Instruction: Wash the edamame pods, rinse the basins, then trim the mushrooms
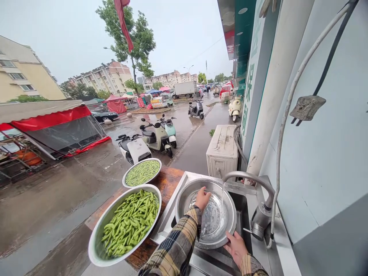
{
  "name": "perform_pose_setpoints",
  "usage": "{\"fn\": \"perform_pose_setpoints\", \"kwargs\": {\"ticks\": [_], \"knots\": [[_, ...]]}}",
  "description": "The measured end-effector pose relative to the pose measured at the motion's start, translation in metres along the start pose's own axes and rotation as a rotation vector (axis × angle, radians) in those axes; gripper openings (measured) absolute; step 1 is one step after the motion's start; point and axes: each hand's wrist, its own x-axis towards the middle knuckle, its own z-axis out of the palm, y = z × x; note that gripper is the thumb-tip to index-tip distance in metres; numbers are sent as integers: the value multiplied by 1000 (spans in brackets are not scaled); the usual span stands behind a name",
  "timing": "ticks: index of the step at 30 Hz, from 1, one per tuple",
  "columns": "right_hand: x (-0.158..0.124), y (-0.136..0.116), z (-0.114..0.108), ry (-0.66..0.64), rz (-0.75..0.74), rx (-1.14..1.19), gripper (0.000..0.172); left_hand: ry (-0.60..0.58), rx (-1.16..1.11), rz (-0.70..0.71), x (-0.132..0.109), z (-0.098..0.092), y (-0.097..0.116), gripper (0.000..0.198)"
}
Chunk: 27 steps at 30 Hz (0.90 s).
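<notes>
Water (222, 194) pouring, both my hands at the metal basin (231, 215)!
My left hand (202, 199) hangs over it, fingers loosely curled; whether it grips anything, I can't tell. My right hand (237, 248) pinches the near right rim between thumb and fingers. The basin sits toward the sink's (243, 201) left edge, below the faucet (245, 175); two bowls (96, 240) of green pods (132, 222) line the wooden tabletop's (169, 180) left edge.
</notes>
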Motion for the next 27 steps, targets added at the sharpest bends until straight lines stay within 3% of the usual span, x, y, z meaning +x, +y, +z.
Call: {"fn": "perform_pose_setpoints", "kwargs": {"ticks": [5,10,18,27], "knots": [[-5,-1,2,-26,-37,-15,55,-128,-44,-83,9,46,25,47],[-6,-1,5,-26,-37,20,53,-193,-60,-98,9,70,35,21],[-2,-3,6,-16,13,24,50,-267,-35,-111,19,80,26,5],[-3,-3,6,17,15,-4,35,-357,-7,-97,25,83,13,5]]}}
